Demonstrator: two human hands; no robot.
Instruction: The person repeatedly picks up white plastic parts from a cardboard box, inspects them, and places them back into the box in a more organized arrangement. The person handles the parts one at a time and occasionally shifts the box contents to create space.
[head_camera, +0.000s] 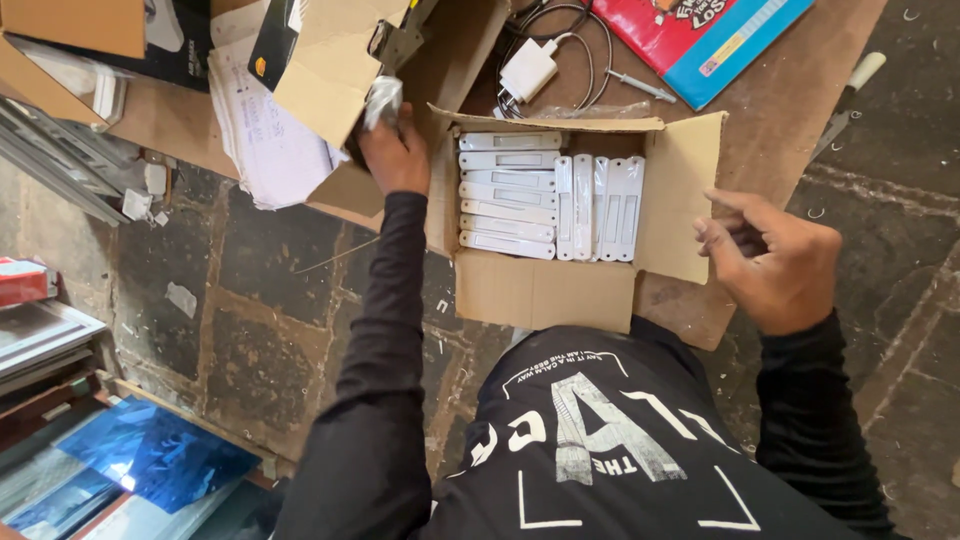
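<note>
An open cardboard box (545, 290) rests against my lap, packed with several flat white plastic pieces (545, 195) in rows. My left hand (392, 150) reaches up past the box's left flap and is closed on a small crumpled clear wrapper (383, 98). Out to the right of the box hovers my right hand (775, 260), fingers loosely curled and apart, nothing in it, close to the right flap (685, 190).
Another open cardboard box (330, 75) and a stack of papers (265, 130) lie at upper left. A white charger with cable (530, 68), a colourful flat package (700, 35) and a screwdriver (640, 85) sit on the brown board. Blue foil (150, 455) lies at lower left on the stone floor.
</note>
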